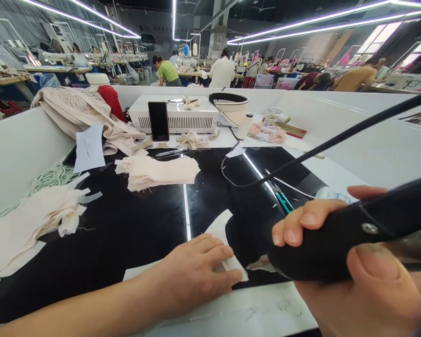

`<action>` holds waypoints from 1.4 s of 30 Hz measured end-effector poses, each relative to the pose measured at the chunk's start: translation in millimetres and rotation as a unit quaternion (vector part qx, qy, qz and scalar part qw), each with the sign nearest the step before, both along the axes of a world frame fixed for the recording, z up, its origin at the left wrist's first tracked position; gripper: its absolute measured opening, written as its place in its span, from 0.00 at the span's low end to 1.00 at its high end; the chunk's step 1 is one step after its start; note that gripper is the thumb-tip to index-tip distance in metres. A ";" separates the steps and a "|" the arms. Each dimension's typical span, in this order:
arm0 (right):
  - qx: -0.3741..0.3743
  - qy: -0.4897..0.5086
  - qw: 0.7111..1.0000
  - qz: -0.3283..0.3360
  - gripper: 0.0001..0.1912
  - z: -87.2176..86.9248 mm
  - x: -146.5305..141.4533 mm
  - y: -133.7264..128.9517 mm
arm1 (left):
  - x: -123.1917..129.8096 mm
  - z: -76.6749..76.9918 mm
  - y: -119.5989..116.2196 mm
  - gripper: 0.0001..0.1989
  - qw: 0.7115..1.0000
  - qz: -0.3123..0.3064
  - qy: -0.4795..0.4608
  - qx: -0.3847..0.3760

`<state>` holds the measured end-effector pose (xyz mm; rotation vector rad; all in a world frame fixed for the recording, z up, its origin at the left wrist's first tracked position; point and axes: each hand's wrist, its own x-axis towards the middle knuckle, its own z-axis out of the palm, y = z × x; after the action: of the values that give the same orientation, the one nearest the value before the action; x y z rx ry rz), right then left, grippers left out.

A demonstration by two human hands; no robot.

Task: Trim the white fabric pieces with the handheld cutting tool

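My left hand [199,271] lies low in the middle of the head view, fingers bent and thumb pressed on a curved white cut piece [223,225]. The fingers hide much of that piece, and I cannot tell whether it is paper or cloth. My right hand [375,281], large and close at the right, grips a thick black corded tool [315,255] with a screw in its casing. Just beyond the tool's near end shows a pale pointed tip [261,264]; whether it belongs to the tool is unclear. Both hands are over the glossy black work surface [126,243].
Stacked cream fabric pieces [161,172] lie ahead, with another pile [31,224] at left. Teal-handled snips [283,199] rest near my right hand. The black cord [337,150] crosses the right side. A phone [158,121] leans on a white vented box [192,122] behind.
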<state>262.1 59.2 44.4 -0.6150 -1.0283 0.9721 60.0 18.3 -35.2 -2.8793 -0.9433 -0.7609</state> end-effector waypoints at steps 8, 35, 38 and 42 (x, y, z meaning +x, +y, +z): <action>0.018 -0.004 1.000 0.016 0.26 -2.0 -3.2 1.7 | 7.9 1.5 -5.2 0.09 1.000 0.007 -0.013 -0.006; 0.038 -0.015 0.999 0.035 0.22 -6.4 -6.6 4.8 | 9.0 2.7 -15.1 0.12 0.997 0.021 -0.023 -0.075; 0.037 -0.023 0.998 0.038 0.23 -7.3 -5.0 3.2 | 8.2 6.9 -19.9 0.14 0.996 0.018 -0.017 -0.081; 0.040 -0.032 0.997 0.056 0.23 -8.4 -2.5 1.6 | 4.8 20.3 -18.6 0.15 0.995 0.019 -0.020 -0.096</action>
<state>259.5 60.9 36.0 -0.5289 -1.1628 1.0085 64.8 -0.4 -14.9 -3.0066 -1.1325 -0.7671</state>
